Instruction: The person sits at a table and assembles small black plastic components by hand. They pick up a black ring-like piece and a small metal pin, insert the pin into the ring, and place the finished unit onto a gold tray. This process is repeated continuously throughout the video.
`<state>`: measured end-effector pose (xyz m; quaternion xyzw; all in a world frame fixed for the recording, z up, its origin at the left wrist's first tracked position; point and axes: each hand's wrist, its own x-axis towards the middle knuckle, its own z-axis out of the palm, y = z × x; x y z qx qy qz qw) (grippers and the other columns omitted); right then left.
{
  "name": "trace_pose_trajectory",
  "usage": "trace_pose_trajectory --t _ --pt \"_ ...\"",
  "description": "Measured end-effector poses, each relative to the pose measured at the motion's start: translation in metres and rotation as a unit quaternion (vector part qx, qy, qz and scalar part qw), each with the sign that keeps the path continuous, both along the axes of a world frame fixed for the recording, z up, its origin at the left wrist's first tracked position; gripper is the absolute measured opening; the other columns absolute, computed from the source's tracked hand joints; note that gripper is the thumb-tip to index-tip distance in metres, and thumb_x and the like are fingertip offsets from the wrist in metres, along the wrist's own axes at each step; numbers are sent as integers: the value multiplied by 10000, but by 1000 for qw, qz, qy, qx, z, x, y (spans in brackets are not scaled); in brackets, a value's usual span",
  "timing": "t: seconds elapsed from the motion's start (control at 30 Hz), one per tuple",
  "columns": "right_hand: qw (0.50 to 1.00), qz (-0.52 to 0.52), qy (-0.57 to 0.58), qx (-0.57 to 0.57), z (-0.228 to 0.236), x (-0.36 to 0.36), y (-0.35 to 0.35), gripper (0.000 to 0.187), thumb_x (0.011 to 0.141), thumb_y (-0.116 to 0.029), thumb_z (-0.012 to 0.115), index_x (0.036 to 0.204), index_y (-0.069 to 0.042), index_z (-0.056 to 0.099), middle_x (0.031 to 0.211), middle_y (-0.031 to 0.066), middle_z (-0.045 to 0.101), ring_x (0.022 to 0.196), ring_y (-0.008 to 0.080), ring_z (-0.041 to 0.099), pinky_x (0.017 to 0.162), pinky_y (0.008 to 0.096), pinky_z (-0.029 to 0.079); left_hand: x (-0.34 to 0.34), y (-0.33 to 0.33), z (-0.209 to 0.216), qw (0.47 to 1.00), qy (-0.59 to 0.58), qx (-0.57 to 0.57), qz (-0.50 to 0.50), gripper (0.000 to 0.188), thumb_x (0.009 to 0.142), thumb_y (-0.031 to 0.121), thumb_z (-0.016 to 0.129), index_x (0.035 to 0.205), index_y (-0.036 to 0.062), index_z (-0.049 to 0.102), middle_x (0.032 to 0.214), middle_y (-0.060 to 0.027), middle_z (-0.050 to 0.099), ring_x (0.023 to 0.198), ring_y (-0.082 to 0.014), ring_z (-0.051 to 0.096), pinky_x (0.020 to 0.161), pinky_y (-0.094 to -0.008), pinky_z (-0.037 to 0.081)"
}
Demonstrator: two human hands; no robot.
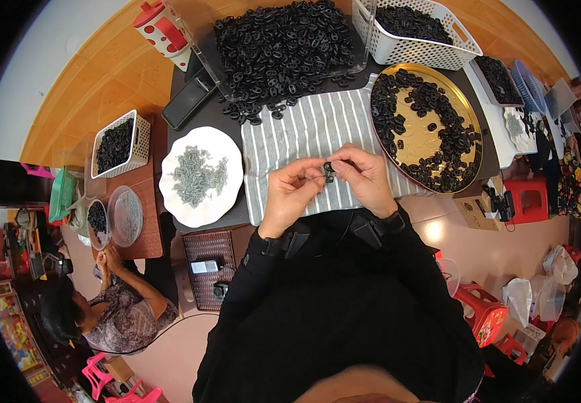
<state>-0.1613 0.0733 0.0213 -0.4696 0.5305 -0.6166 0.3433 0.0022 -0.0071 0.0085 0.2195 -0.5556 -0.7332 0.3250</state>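
In the head view, your right hand (365, 180) pinches a small black plastic oval piece (328, 167) between thumb and forefinger, just right of centre in the frame. Your left hand (289, 195) meets it from the left, thumb and forefinger curled in with a slight gap; you cannot tell from here whether those fingertips grip anything. The piece sits between both sets of fingertips, above a grey-and-white striped cloth (287, 138).

The raised design on the round gold metal tray (411, 134), right of centre, is too faint to read.

A stretch of cloth separates your left hand from the white scalloped plate (186, 211) of slender grey pieces (198, 176) at left centre. On your right, the tray's rim comes near your knuckles. A heap of black oval pieces (280, 43) bounds the upper centre, and the dark tabletop's (240, 213) near edge runs just above your black sleeves (250, 258).
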Motion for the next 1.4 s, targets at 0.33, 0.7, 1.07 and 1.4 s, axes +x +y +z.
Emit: trace_pose_trajectory --t 0.33,0.7,1.07,1.4 --pt "999 10 35 -14 -3 1 0 67 884 53 646 945 35 666 840 39 623 745 92 562 666 225 426 1 0 0 1000 -9 12 21 242 861 -87 647 1093 -32 687 851 -50 697 707 -83 641 572 -189 480" --pt "989 -12 130 -69 0 9 8 339 774 98 715 1100 15 668 929 81 624 749 138 625 633 250 498 -1 -1 -3 998 48 40 30 225 873 -77 658 1092 -39 692 837 -66 701 684 -94 631 566 -199 482" --pt "966 -63 231 -100 -4 15 8 344 782 98 710 1115 25 665 921 110 631 786 193 641 658 271 504 -1 -2 -4 996 64 47 28 228 873 -70 667 1096 -37 702 841 -80 703 701 -114 640 578 -210 492" --pt "958 -67 252 -118 -4 16 7 335 802 103 687 1130 47 646 909 131 636 778 227 644 664 294 505 -1 -3 -4 996 70 45 18 204 877 -81 659 1073 -40 701 831 -84 699 703 -121 645 579 -209 498"
